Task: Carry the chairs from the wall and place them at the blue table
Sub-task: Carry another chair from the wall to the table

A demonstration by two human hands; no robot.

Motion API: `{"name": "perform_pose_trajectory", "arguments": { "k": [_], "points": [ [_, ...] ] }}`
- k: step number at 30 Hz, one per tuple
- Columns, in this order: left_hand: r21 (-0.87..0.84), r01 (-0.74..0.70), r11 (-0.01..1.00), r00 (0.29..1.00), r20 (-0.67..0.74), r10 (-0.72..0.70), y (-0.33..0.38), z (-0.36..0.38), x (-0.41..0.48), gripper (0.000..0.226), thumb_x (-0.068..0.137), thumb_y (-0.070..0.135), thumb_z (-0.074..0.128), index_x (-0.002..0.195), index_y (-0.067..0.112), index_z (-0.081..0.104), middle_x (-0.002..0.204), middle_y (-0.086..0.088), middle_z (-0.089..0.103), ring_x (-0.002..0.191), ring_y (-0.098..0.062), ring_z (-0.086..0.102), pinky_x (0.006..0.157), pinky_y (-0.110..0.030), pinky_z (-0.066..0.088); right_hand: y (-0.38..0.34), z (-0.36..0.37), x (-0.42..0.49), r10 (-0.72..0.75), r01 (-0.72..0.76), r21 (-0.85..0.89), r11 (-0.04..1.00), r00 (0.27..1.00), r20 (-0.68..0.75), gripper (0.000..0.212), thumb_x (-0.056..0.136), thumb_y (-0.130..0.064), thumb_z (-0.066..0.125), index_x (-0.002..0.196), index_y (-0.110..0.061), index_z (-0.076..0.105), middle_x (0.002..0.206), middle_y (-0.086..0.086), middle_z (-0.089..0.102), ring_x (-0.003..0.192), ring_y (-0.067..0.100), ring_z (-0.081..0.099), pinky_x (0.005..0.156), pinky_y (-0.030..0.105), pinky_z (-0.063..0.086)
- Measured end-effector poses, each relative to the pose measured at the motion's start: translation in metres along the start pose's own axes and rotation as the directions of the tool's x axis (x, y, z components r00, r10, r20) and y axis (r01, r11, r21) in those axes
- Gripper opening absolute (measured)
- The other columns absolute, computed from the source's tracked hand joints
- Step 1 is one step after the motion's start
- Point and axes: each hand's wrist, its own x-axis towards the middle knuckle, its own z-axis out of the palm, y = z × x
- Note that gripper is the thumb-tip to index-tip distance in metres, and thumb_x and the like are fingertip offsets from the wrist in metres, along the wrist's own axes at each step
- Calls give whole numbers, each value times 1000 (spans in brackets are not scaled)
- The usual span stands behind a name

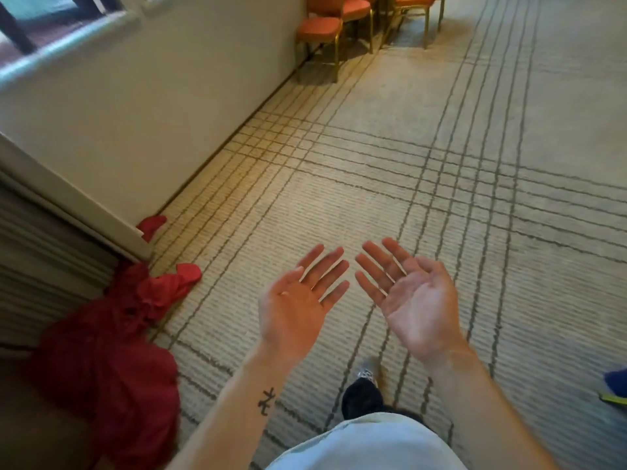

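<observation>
One pale ribbed carpet (475, 96) with dark grid lines meets the plain cream wall (152, 106). One crumpled red cloth (112, 351) lies heaped at the wall's near corner. Three chairs (320, 33), padded orange seats on gilt metal legs, stand at the wall's far end, the nearest two in line along it. Their backs are cropped, so facing is undetermined. Two hands, left hand (295, 307) and right hand (417, 300), are well apart from the chairs, palms up, fingers straight, holding nothing.
</observation>
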Motion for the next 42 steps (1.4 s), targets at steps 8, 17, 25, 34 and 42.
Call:
{"name": "perform_pose_trajectory", "arguments": {
  "k": [8, 17, 25, 34, 42],
  "points": [
    [8, -51, 999, 999, 3, 51, 67, 58, 145, 51, 98, 20, 34, 143, 4, 52, 143, -20, 59, 134, -39, 55, 114, -54, 38, -79, 51, 150, 36, -35, -15, 999, 998, 57, 54, 101, -33, 38, 145, -6, 49, 140, 20, 61, 130, 37, 58, 114, 53, 39],
    [-53, 45, 998, 996, -73, -49, 129, 72, 328, 55, 95, 22, 41, 147, 7, 49, 142, -19, 60, 134, -37, 56, 116, -55, 37, -122, 83, 331, 25, -25, -19, 1000, 999, -35, 51, 101, -35, 36, 142, -8, 52, 140, 19, 60, 130, 36, 58, 110, 51, 42],
    [-72, 96, 993, 995, 8, -95, 231, 114, 501, 52, 96, 19, 38, 146, 6, 50, 141, -20, 61, 134, -39, 56, 119, -59, 32, -170, 170, 492, -20, 18, -69, 997, 999, -26, 48, 101, -34, 35, 137, -8, 56, 141, 22, 59, 129, 37, 58, 109, 52, 41],
    [-38, 147, 988, 989, 40, -145, 287, 159, 662, 54, 92, 18, 44, 145, 6, 51, 140, -22, 61, 129, -41, 59, 117, -60, 35, -224, 213, 638, -26, 25, -15, 1000, 998, -57, 52, 102, -33, 35, 143, -5, 50, 142, 23, 57, 133, 38, 54, 112, 52, 39],
    [-8, 143, 990, 989, -29, -143, 293, 217, 828, 51, 96, 17, 39, 145, 7, 52, 140, -22, 61, 130, -42, 58, 114, -57, 39, -316, 206, 807, -12, 14, 33, 999, 998, -65, 51, 101, -33, 36, 142, -7, 52, 143, 21, 57, 133, 37, 55, 115, 54, 36]
  ]
}}
